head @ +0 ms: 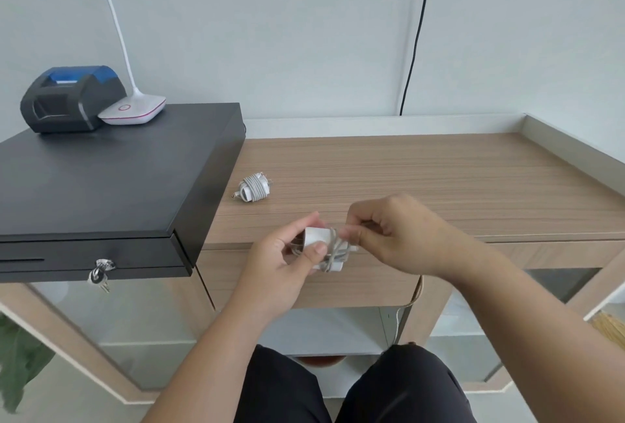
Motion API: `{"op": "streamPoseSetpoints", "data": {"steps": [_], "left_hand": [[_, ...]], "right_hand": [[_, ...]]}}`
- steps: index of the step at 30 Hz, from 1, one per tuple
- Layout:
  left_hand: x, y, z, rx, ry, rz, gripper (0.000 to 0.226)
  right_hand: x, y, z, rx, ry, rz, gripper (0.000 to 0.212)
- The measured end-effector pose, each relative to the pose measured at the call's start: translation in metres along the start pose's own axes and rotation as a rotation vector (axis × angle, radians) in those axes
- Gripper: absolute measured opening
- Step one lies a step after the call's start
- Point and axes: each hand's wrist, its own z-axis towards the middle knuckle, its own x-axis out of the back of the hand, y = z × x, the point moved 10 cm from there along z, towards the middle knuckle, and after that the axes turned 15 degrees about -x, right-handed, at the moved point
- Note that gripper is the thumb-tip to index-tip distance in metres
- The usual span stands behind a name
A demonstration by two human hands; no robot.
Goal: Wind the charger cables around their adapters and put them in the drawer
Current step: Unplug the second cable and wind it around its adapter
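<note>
Adapter (316,240), white, is in your left hand (287,255) just off the front edge of the counter (439,179), above the closed drawer front (338,284). Your left thumb lies across its near face and the fingers curl round the back, so it's a firm grip. Cable (334,250), grey-white, already makes several turns round the adapter's right half. Your right hand (389,236) pinches the cable between thumb and forefinger right beside the adapter, with the other fingers curled in. Both forearms come in from the bottom of the frame and your hands nearly touch at the adapter.

Second charger (254,187) lies on the counter, fully wound, near the left end and just beside the black cash drawer box (101,185). It sits well back from your hands.

No readable brand or text on either adapter; too small and blurred to tell.

Counter is wood-grain laminate with a pale raised lip along the back and right side. The cash drawer box sits on the left, with keys (99,275) hanging from the lock on its front. On top of it at the back are a black-and-blue receipt printer (72,97) and a white lamp base (133,111) with a pink ring and a white gooseneck rising from it. The wall is pale grey, with a black cord (417,33) running down it behind the counter. Your knees, in dark trousers, show below.
</note>
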Motion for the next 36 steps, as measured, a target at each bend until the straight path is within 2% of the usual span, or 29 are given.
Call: {"op": "streamPoseSetpoints", "data": {"steps": [4,6,9,11,14,17,20,22,28,30,32,34,36], "left_hand": [[-0.005,0.007,-0.006,-0.031,-0.094,0.033,0.047],[-0.004,0.012,-0.008,-0.056,-0.101,-0.024,0.057],[0.004,0.012,-0.011,-0.036,0.020,-0.194,0.065],[0.011,0.006,-0.014,-0.003,0.121,-0.311,0.057],[0.013,-0.007,-0.020,0.045,0.170,-0.418,0.052],[0.017,-0.012,-0.023,0.072,0.160,-0.420,0.055],[0.015,-0.009,-0.023,0.072,0.104,-0.420,0.055],[0.014,-0.009,-0.024,0.063,0.072,-0.459,0.061],[-0.006,-0.006,-0.030,0.074,0.038,-0.699,0.059],[-0.007,-0.005,-0.027,0.076,0.126,-0.783,0.058],[-0.001,-0.005,-0.021,0.079,0.255,-0.785,0.048],[0.006,-0.009,-0.015,0.093,0.354,-0.634,0.036],[0.013,-0.012,-0.011,0.084,0.395,-0.429,0.035]], "right_hand": [[0.000,-0.006,0.010,0.056,-0.041,0.112,0.026],[-0.001,-0.003,0.014,0.035,-0.070,0.272,0.026],[-0.007,0.003,0.018,0.012,-0.083,0.554,0.024],[-0.018,0.006,0.020,-0.010,-0.104,0.767,0.020],[-0.039,0.013,0.021,-0.088,-0.138,1.021,0.019],[-0.056,0.021,0.022,-0.181,-0.185,1.124,0.020],[-0.069,0.026,0.021,-0.240,-0.270,1.202,0.035],[-0.074,0.030,0.019,-0.263,-0.271,1.205,0.038],[-0.085,0.031,0.001,-0.284,-0.244,1.407,0.014],[-0.095,0.041,-0.007,-0.339,-0.169,1.377,0.016],[-0.100,0.048,-0.017,-0.362,-0.057,1.165,0.020],[-0.099,0.049,-0.029,-0.379,0.051,0.915,0.022],[-0.095,0.045,-0.038,-0.396,0.108,0.749,0.019]]}}
